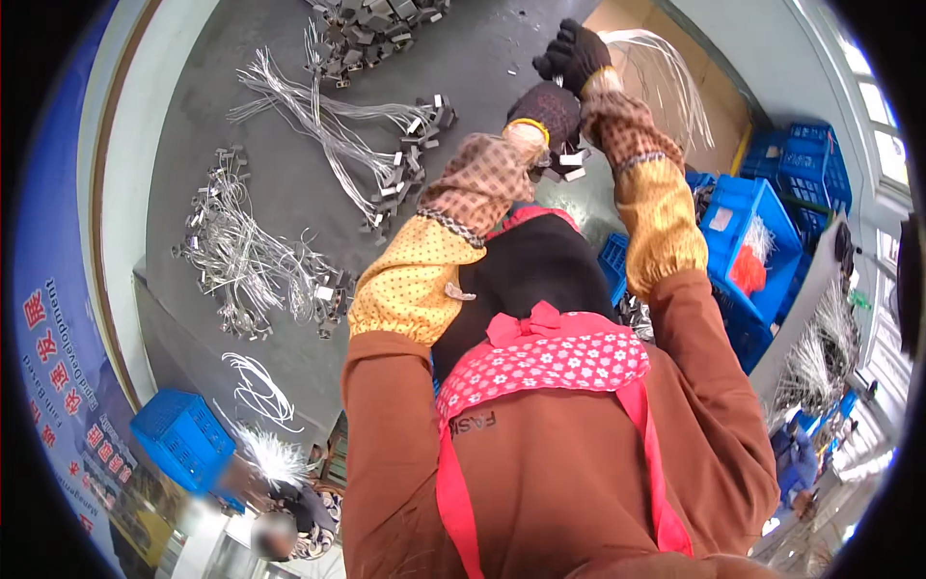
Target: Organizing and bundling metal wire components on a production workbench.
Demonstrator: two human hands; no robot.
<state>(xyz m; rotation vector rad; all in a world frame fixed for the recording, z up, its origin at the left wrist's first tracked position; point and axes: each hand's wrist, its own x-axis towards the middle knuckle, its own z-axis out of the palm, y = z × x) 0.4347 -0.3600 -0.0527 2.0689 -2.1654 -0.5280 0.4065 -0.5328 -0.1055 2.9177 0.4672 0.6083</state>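
Note:
Both my hands wear dark knitted gloves and are close together at the far edge of the grey table. My left hand point(544, 114) is closed around a bundle of thin wires, whose small black-and-white connectors point(573, 164) stick out below it. Just beyond and to the right, my right hand point(577, 60) has its fingers curled around the same bundle. From it the pale wires point(660, 44) arc out to the right over a brown board point(728, 101). The wires inside both fists are hidden.
Left of my hands lie a bundle of wires with connectors point(323, 121), a tangled wire heap point(251, 261) and a pile of dark connectors point(381, 34). Loose white cords point(258, 391) lie nearer. Blue crates point(719, 220) stand at right, another crate point(183, 439) at lower left. People are in the background.

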